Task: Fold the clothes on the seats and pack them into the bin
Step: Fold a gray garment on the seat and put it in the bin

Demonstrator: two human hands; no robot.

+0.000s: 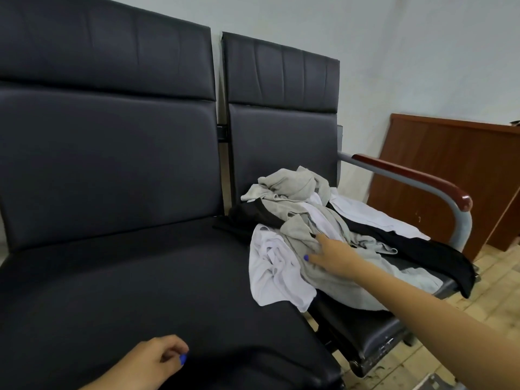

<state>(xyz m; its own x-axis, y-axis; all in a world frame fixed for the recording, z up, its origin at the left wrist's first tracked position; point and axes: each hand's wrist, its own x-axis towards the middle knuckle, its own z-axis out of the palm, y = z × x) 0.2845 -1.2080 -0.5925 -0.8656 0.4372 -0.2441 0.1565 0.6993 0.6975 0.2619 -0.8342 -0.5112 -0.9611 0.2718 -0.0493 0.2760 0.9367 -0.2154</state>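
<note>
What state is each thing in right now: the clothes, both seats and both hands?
Clothes pile: unfolded, heaped on the right seat, spilling onto the left seat.
White garment: crumpled, at the pile's near left edge.
Black garment: draped over the right seat's front edge.
Left seat: bare apart from the spill.
Right seat: mostly covered.
Right hand: reaching into the grey fabric.
Left hand: loosely curled, holding nothing.

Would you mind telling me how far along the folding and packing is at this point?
Nothing looks folded: the clothes pile lies crumpled on the right seat. The right hand reaches onto a grey garment on top; the left hand hangs idle. All folding and packing remains, and no bin is visible.
</note>
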